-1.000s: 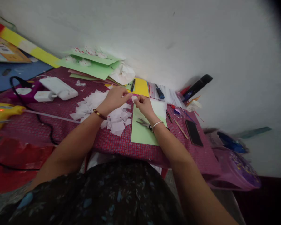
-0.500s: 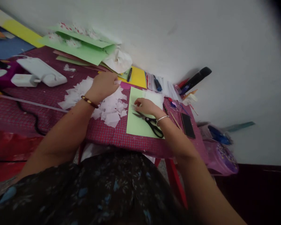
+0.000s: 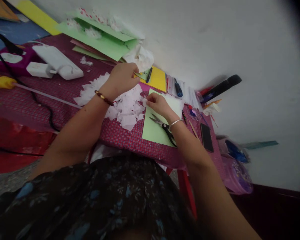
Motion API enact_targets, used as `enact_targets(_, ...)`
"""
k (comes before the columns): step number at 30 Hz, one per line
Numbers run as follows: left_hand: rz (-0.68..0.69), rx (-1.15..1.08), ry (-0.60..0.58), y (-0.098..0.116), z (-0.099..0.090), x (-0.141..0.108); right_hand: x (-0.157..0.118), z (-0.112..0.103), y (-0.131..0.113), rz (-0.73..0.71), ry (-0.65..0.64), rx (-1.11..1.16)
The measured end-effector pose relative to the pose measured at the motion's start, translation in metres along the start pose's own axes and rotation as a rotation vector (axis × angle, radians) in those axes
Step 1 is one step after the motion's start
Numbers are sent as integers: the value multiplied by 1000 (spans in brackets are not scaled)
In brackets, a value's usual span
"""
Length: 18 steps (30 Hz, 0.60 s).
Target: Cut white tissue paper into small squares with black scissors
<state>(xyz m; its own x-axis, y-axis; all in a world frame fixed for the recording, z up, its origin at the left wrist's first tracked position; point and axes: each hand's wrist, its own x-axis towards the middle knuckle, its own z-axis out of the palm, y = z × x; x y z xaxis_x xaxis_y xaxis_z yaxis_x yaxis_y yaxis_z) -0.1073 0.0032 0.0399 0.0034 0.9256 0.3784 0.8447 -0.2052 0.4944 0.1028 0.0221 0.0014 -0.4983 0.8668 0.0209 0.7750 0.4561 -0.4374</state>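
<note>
My right hand [image 3: 158,104] pinches a small scrap of white tissue paper [image 3: 144,101] between thumb and fingertips, over the left edge of a light green sheet [image 3: 150,128]. Black-handled scissors [image 3: 163,125] lie on that sheet with their blades parted, just below this hand. Above a heap of white tissue paper pieces [image 3: 128,122] hovers my left hand [image 3: 123,77], its fingers curled and closed near the yellow sheet [image 3: 159,80]. Whatever it may hold is too small to make out. The heap is partly hidden under my left wrist.
Green folded cards [image 3: 102,45] and crumpled white paper [image 3: 141,58] lie along the wall. A white power adapter [image 3: 56,61] and a yellow glue gun [image 3: 1,82] with a black cord are at left. At right lie a dark phone-like slab [image 3: 206,137] and a pen [image 3: 149,75] sits on yellow paper.
My right hand has lifted off the green sheet toward the heap, a tissue scrap now showing at its fingertips. My left hand has moved slightly up. The whole view has shifted and tilted.
</note>
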Motion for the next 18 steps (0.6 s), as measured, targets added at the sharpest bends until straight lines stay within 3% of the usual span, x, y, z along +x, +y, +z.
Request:
enact_targets(2,-11,-26,-6,1,0,0,-10,-2,-13,-137,6,38)
enact_targets(5,-39,-56,-13,3,1,1,-31,4,-37,-337,-140,46)
enact_targets(9,-52,-72,-51,3,2,1,-44,25,-54,-443,-185,-92)
enact_targets(13,-28,-67,-45,2,1,0,-37,35,-45,-357,-137,86)
enact_targets(18,33,-205,-45,5,-1,-2,-30,24,-23,-4,24,537)
